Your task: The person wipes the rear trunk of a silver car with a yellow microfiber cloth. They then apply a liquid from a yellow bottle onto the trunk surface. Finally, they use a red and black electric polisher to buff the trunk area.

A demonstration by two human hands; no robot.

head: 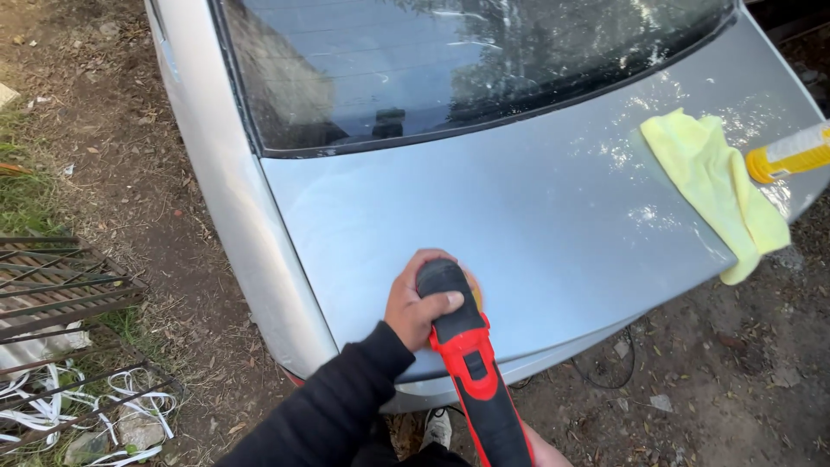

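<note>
A red and black power polisher point(471, 363) rests with its head on the silver car trunk lid point(536, 216), near the lid's lower left corner. My left hand point(417, 303), in a black sleeve, wraps over the polisher's black head. My right hand point(543, 451) grips the rear of the red handle at the bottom edge; only a sliver of it shows. A yellow cloth point(718, 186) lies on the right side of the lid, draped over its edge. Beside it lies a yellow bottle point(791, 154) with a pale body.
The rear window point(450, 60) rises above the lid. Bare dirt with dry leaves surrounds the car. A rusty metal grate point(60, 285) and white straps point(104, 406) lie at the left. A black cord point(614, 367) hangs under the bumper. My shoe point(438, 425) shows below.
</note>
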